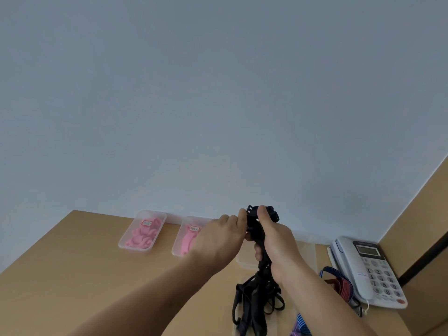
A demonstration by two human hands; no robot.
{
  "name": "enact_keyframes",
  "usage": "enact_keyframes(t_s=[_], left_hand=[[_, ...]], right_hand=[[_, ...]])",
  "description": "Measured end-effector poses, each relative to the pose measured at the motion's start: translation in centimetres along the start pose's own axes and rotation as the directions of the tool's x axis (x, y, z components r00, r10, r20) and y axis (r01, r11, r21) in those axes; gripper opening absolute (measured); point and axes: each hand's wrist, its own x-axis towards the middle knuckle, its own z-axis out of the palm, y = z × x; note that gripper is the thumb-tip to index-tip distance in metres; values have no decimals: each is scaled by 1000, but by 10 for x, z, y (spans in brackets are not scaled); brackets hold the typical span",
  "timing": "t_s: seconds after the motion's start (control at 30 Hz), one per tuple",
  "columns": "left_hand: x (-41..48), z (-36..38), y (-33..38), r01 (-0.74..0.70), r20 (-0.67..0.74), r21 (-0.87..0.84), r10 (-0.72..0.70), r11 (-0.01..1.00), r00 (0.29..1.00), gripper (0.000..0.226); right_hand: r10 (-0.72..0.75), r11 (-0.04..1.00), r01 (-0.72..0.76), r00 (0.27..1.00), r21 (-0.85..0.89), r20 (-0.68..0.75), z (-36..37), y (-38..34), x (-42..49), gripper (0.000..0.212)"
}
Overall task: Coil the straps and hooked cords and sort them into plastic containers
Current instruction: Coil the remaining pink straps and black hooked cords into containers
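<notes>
Mid-coil: black strap point(263, 264) raised over desk point(84, 263). Left hand point(218, 236) fingers pinch top end; right hand point(275, 241) fingers wrap bundle. Tails hang 6 o'clock. Next, probably: wind tails in, drop into clear container point(308, 253), 3 o'clock.

Both forearms are bare from the picture's lower edge up to the wrists, and the left hand point(218, 238) and right hand point(276, 246) are bare as well, fingers and thumbs uncovered.
</notes>
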Motion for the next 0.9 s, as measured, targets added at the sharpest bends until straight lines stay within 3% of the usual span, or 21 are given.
enact_keyframes(t_s=[0.1, 0.17, 0.2, 0.23, 0.27, 0.3, 0.33, 0.37, 0.53, 0.6, 0.7, 0.77, 0.8, 0.83, 0.9], left_hand=[[5, 4, 0, 71, -75, -151, -83, 986, 994, 47], [7, 3, 0, 86, -113, -419, -146, 904, 983, 36], [8, 2, 0, 95, -57, -621, -166, 778, 984, 32], [10, 0, 0, 133, 41, -810, -170, 571, 985, 31], [10, -3, 0, 188, 146, -936, -158, 297, 977, 32], [11, -6, -1, 242, 229, -967, -146, 79, 962, 31], [13, -9, -3, 284, 288, -958, -138, -48, 948, 30], [14, -10, -4, 313, 324, -945, -140, -92, 936, 31], [14, -10, -8, 332, 309, -936, -178, 117, 934, 24], [12, -9, -10, 303, 266, -931, -194, 203, 944, 23], [11, -6, -11, 236, 91, -818, -287, 524, 954, 23], [11, -6, -11, 208, 8, -730, -297, 651, 955, 24], [11, -6, -11, 206, -4, -730, -304, 652, 953, 24], [12, -7, -11, 222, 21, -778, -329, 588, 944, 24], [14, -11, -14, 295, 167, -910, -392, 292, 904, 22]], right_hand=[[-20, 999, 23, 998, 42, -66, -2, 2, 1, 48], [-36, 996, 42, 995, 72, -90, -3, 1, 1, 42], [-49, 995, 57, 994, 81, -94, -4, 0, 1, 41], [-66, 994, 74, 993, 86, -95, -5, -1, 1, 40], [-82, 992, 91, 992, 91, -96, -5, -1, 0, 40], [-101, 990, 110, 990, 89, -100, -6, -1, 0, 42], [-124, 989, 131, 987, 71, -105, -6, 0, 0, 43], [-155, 987, 159, 982, 34, -109, -6, 2, 0, 42], [-332, 941, 326, 941, -85, -71, -5, 14, -1, 29], [-330, 938, 324, 943, -125, -33, -8, 15, -1, 36], [-254, 937, 254, 967, -238, 28, -14, 12, 2, 57], [-218, 934, 224, 975, -277, 54, -17, 9, 4, 63], [-206, 935, 220, 975, -279, 80, -18, 7, 4, 65], [-202, 936, 225, 973, -270, 110, -19, 6, 4, 64], [-235, 926, 268, 961, -267, 147, -22, 5, 3, 51]])
